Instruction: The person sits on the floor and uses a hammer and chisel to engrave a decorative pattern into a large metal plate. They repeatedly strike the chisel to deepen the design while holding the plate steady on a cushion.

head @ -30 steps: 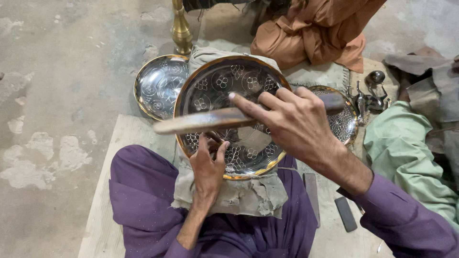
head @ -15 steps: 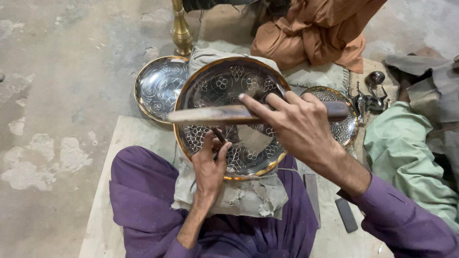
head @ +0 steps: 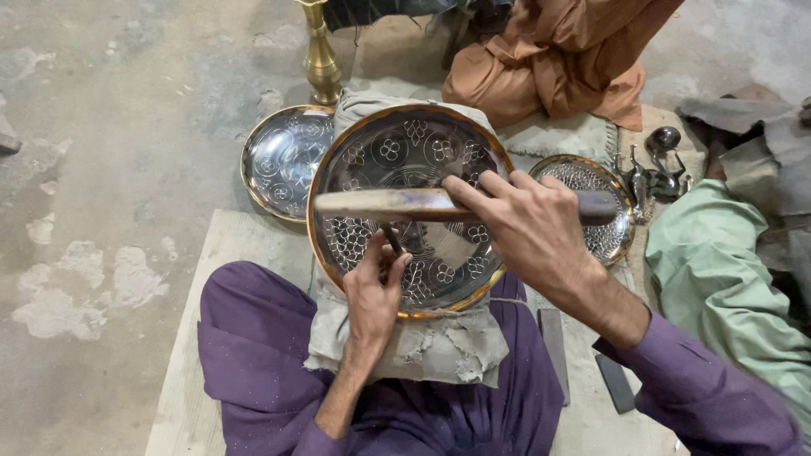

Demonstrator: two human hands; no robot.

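A round engraved metal plate [head: 397, 156] with a brass rim lies on a grey cloth pad [head: 422, 350] over my lap. My left hand [head: 373, 291] pinches a thin dark chisel [head: 392, 240], holding it upright with its tip on the plate's lower middle. My right hand [head: 530, 230] grips a wooden mallet [head: 372, 204] that lies level across the plate, just above the chisel's head.
A second engraved plate [head: 283, 160] lies on the floor at left, a third [head: 604, 219] at right. A brass vase [head: 322, 63] stands behind. Small metal figures [head: 659, 165] sit far right. Another person in orange cloth [head: 557, 59] sits opposite; green cloth [head: 718, 279] lies at right. Two flat tools [head: 555, 346] rest on the board.
The mallet in my right hand has swung from a tilted, raised position to level, closer over the chisel. My left hand stays on the chisel.
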